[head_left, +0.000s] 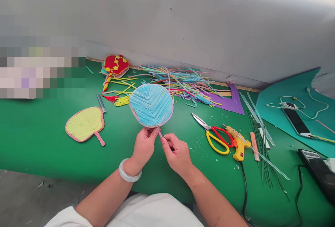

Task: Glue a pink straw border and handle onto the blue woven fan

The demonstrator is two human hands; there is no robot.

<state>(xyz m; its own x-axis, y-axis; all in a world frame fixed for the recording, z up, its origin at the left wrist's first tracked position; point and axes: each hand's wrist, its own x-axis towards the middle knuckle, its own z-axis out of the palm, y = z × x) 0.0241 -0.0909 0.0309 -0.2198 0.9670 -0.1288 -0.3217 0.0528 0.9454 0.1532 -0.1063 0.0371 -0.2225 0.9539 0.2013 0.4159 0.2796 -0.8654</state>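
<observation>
A round blue fan [151,104] with a pink rim and slanted ridges is held up over the green table. My left hand [144,145] pinches its lower edge, with a pale bangle on the wrist. Close beside it, my right hand [176,152] has thumb and fingers closed on the short pink stem [160,133] below the rim. Left of my hands lies a yellow fan [85,124] with a pink edge and handle. Behind it rests a red fan [116,64] with yellow trim and a twisted handle.
Loose fuzzy sticks [180,80] are heaped at the back of the green table [47,143]. To the right lie scissors [220,138], a yellow glue gun [239,145], green wires, clear glue sticks and a phone [297,120]. A cord hangs over the front edge.
</observation>
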